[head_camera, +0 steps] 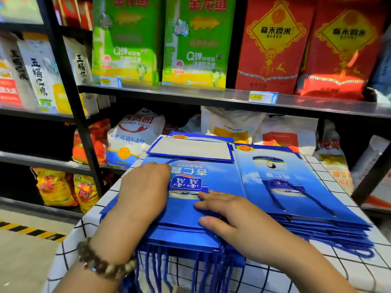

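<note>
Left hand [143, 187]: rests on the top blue paper bag [220, 178]; fingers bent out of sight, so I cannot tell if they grip.
Right hand [230, 212]: flat, fingers straight, pressing the same bag near its front edge.
Bag: on top of a stack on the desk [338, 269], beside a second stack [300, 187].

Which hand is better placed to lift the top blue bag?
Likely the right hand: its thumb sits at the near edge of the top blue bag, fingers on top, ready to pinch. The left hand rests farther in.
</note>
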The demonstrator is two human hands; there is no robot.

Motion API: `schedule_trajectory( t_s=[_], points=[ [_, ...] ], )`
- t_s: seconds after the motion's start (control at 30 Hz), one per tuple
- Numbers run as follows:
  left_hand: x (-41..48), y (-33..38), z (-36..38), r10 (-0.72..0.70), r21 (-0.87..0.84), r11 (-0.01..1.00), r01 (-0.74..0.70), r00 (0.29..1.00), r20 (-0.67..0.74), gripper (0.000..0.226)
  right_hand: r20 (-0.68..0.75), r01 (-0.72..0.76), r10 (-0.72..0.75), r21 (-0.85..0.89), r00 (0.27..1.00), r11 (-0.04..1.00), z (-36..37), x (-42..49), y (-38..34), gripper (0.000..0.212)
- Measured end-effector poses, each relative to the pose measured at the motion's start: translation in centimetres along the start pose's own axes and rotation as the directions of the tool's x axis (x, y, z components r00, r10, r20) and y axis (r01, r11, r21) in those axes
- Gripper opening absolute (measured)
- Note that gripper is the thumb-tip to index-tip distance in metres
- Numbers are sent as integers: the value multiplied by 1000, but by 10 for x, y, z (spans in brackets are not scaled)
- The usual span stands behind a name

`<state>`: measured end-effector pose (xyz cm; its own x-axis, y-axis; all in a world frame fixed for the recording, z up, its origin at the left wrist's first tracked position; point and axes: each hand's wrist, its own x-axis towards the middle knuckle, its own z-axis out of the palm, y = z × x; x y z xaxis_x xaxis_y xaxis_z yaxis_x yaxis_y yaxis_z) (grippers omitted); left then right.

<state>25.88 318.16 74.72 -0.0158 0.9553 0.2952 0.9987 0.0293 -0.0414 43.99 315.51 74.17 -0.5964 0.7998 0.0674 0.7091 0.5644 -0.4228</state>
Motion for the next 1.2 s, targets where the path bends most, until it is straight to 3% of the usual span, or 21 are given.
schedule_trajectory(
  t_s=[0.1, 0.2, 0.27, 0.33, 0.5, 0.67, 0.87, 1.03, 1.13, 1.2],
  points=[
    [-7, -6, -1, 45, -209, 976, -56, 997, -57, 31, -75, -43, 51, 106, 996, 993, -7, 3, 2, 41],
    [-21, -12, -8, 99, -417, 900, -127, 991, -88, 33, -197, -60, 76, 85, 978, 995, -15, 10, 9, 45],
    [-32, -15, -11, 139, -501, 846, -184, 982, -127, 39, -205, -58, 60, 16, 977, 998, -17, 18, 13, 54],
    [-40, -20, -14, 176, -568, 796, -211, 977, -117, 32, -171, -50, 32, -102, 985, 994, -16, 27, 17, 60],
    [-51, -32, -24, 106, -640, 741, -204, 976, -188, 35, -95, -48, 18, -326, 995, 944, -15, 50, 26, 57],
    [-51, -45, -26, 2, -603, 778, -176, 961, -277, 37, -97, -12, -30, -408, 995, 913, -19, 69, 32, 25],
    [-48, -58, -22, -109, -590, 802, -91, 949, -294, 52, -30, -6, -6, -397, 1000, 918, -27, 88, 43, 35],
    [-47, -58, -20, -194, -601, 799, -15, 940, -281, 52, -59, -21, -12, -519, 998, 854, -23, 97, 42, 25],
    [-41, -53, -17, -191, -524, 851, 27, 946, -262, 48, -63, -48, 22, -448, 998, 893, -23, 97, 38, 25],
    [-39, -46, -16, -183, -441, 896, 59, 953, -243, 32, -46, -57, 42, -389, 998, 920, -24, 94, 34, 24]
  ],
)
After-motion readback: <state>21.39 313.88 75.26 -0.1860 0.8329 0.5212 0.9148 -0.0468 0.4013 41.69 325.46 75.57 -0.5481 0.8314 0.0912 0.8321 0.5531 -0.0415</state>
